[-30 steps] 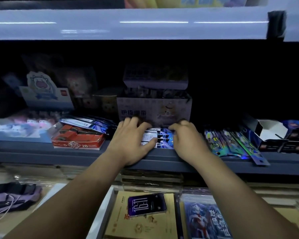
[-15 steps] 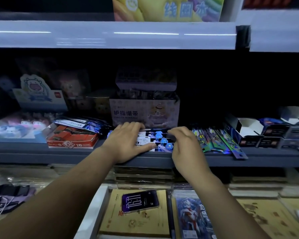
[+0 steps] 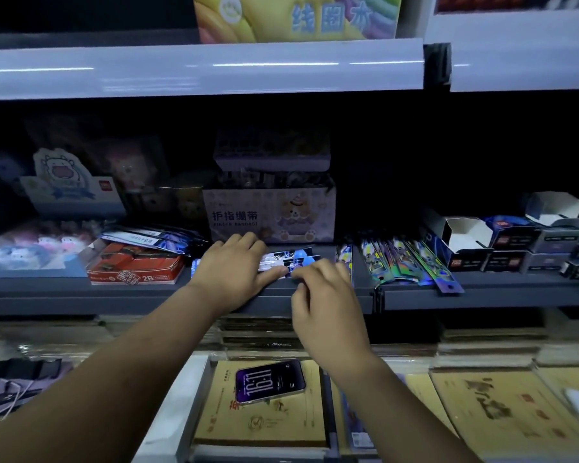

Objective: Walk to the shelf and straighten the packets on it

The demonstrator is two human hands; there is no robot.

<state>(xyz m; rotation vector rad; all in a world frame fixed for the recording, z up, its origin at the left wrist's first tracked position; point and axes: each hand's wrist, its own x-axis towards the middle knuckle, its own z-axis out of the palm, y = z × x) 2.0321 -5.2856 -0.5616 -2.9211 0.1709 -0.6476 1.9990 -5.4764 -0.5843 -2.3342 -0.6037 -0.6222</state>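
Note:
A small stack of blue and white card packs lies on the dark middle shelf, in front of a pale finger bandage box. My left hand lies flat on the left part of the packs, fingers straight, thumb stretched toward the right. My right hand has its fingers curled down at the packs' right front edge, touching them there. Whether it pinches a pack is hidden by the fingers.
A red 2B pencil box and more packs sit left of the hands. Shiny long packs and small dark boxes lie to the right. Below, a lit phone rests on a yellow notebook. A white upper shelf edge overhangs.
My right hand has drawn back toward the shelf's front edge and curled its fingers. The left hand stays flat on the packs. The view has shifted a little to the right.

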